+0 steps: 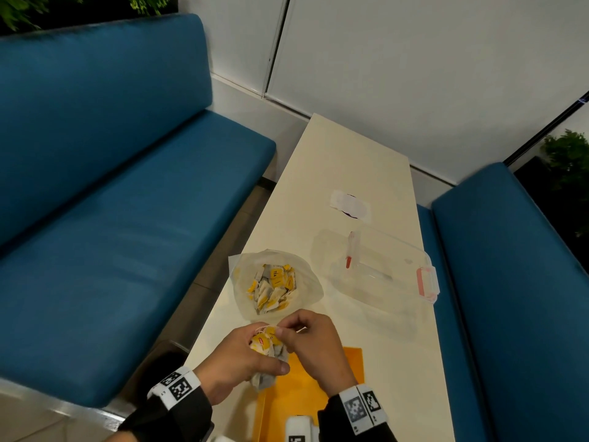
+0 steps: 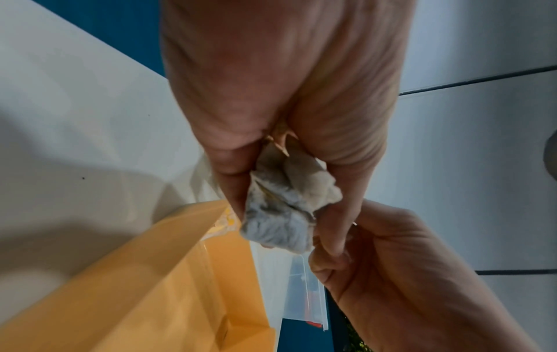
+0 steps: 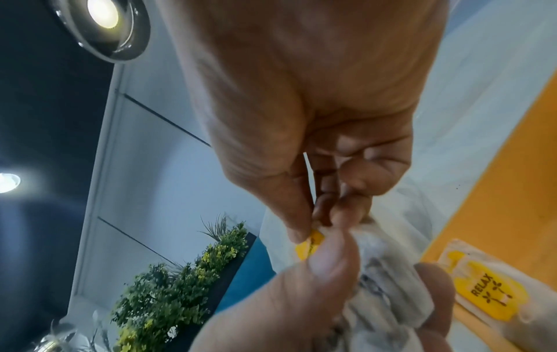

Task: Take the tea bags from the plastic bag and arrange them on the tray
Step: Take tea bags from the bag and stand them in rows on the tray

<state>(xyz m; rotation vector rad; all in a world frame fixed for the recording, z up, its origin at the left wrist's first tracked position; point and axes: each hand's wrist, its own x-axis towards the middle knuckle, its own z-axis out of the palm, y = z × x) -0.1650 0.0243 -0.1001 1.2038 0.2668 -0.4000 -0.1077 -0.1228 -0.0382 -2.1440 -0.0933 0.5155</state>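
Above the near left corner of the orange tray (image 1: 322, 378), my left hand (image 1: 255, 355) grips a bunch of grey-white tea bags (image 1: 266, 346) with yellow tags. My right hand (image 1: 288, 327) pinches one yellow tag (image 3: 310, 245) at the top of that bunch. The left wrist view shows the crumpled tea bags (image 2: 283, 202) between my left fingers, with the tray (image 2: 150, 285) below. One wrapped tea bag marked RELAX (image 3: 488, 293) lies on the tray (image 3: 512, 190). Further away, the clear plastic bag (image 1: 302, 298) lies open on the table with several tea bags (image 1: 274, 285) inside.
A clear plastic box with pink latches (image 1: 382, 269) sits right of the bag, and a white packet (image 1: 350, 204) lies beyond it. The narrow cream table (image 1: 350, 154) runs between two blue benches (image 1: 127, 202). A white device (image 1: 299, 429) rests on the tray's near edge.
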